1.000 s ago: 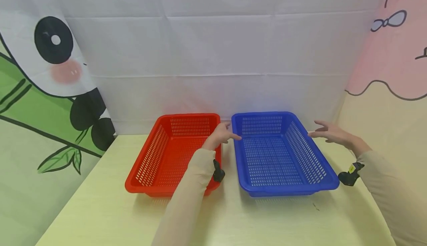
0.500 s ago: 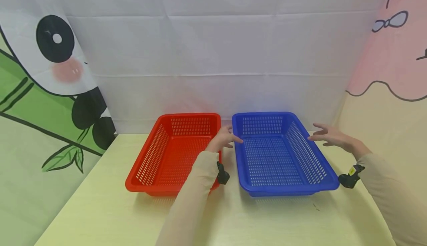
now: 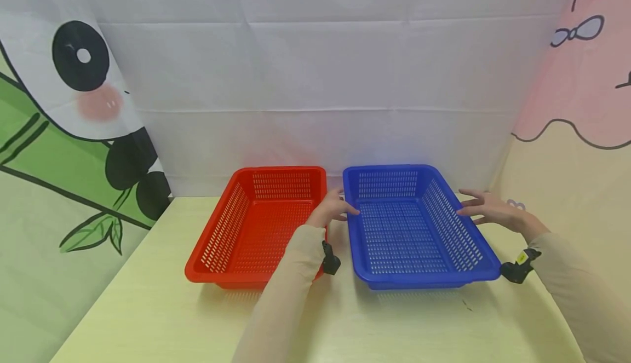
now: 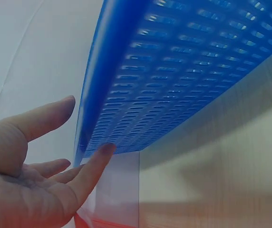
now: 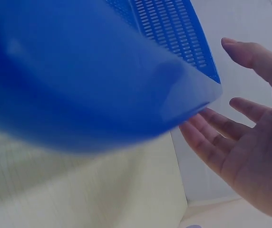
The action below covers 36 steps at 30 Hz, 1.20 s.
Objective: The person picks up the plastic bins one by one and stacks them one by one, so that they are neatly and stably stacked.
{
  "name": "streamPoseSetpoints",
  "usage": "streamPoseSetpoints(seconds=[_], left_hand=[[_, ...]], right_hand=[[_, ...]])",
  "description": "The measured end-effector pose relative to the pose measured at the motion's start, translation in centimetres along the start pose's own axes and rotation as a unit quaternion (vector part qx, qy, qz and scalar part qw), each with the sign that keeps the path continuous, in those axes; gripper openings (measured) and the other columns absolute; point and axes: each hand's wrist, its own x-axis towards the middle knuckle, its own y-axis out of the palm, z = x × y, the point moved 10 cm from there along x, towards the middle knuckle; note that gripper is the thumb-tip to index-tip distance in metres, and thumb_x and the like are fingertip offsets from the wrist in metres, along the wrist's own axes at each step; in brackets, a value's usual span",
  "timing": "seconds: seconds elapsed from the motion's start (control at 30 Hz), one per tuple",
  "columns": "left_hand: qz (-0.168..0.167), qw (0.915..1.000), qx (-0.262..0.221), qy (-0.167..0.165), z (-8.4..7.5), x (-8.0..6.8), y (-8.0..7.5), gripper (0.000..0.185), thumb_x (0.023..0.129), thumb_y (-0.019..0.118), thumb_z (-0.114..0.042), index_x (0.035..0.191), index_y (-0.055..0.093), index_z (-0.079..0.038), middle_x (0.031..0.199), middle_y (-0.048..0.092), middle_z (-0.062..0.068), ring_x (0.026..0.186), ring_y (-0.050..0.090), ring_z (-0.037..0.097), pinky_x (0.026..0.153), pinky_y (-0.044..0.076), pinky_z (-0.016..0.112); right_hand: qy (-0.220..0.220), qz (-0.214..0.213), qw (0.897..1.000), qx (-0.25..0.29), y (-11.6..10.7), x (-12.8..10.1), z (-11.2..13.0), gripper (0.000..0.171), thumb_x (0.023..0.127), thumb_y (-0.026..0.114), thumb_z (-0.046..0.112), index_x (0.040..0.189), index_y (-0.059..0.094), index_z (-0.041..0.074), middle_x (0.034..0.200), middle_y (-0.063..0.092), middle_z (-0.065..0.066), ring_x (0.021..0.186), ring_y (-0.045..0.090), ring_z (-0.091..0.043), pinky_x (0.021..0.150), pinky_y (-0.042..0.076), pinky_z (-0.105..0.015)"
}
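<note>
The blue plastic basket [image 3: 419,282], rectangular and full of slots, stands on the table with nothing inside. Beside its left rim is my left hand [image 3: 331,208], fingers spread and relaxed, thumb tip overlapping the rim in the head view. From the left wrist, that hand's thumb lies on the outer side of the blue rim [image 4: 108,61] and one finger reaches along under it. My right hand [image 3: 495,211] is at the opposite rim, its fingertips right at the edge. In the right wrist view, its fingers [image 5: 209,135] extend below the rim while the thumb stands apart.
A red slotted basket [image 3: 197,267] stands to the left of the blue one, under my left forearm. The pale wooden table [image 3: 148,319] meets a white cloth backdrop [image 3: 315,78] behind both baskets. Cartoon-printed cloths [image 3: 84,111] hang at the sides.
Both hands have come down slightly beside the blue basket's rims. My left hand has also shifted a little to the right. The baskets have stayed in place.
</note>
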Motion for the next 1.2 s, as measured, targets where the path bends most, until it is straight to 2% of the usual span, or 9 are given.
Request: streamPoseSetpoints(seconds=[0.3,0.57,1.2], left_hand=[[0.001,1.0000,0.001,-0.002,0.16,0.12,0.29,0.077,0.076,0.064,0.009,0.141,0.023,0.001,0.138,0.036,0.023,0.116,0.048,0.037,0.088,0.047,0.045],[0.006,0.9997,0.024,-0.005,0.29,0.02,0.29,0.075,0.078,0.064,0.005,0.141,0.024,0.001,0.138,0.037,0.022,0.116,0.048,0.036,0.088,0.047,0.043],[0.013,0.9998,0.013,-0.010,0.40,0.36,0.40,0.076,0.076,0.065,0.009,0.140,0.024,0.003,0.134,0.041,0.024,0.112,0.051,0.036,0.087,0.048,0.042]], right_hand=[[-0.015,0.009,1.000,0.016,0.32,0.05,0.32,0.071,0.091,0.051,0.017,0.142,0.008,-0.007,0.135,0.027,-0.038,0.119,0.037,-0.050,0.087,0.045,-0.052],[-0.011,0.018,0.999,0.036,0.45,0.19,0.25,0.066,0.090,0.049,0.008,0.141,0.011,-0.009,0.133,0.031,-0.037,0.116,0.043,-0.046,0.085,0.048,-0.049],[-0.009,0.019,0.999,0.042,0.44,0.31,0.05,0.065,0.090,0.050,0.007,0.141,0.012,-0.008,0.132,0.032,-0.037,0.113,0.046,-0.043,0.085,0.048,-0.048]])
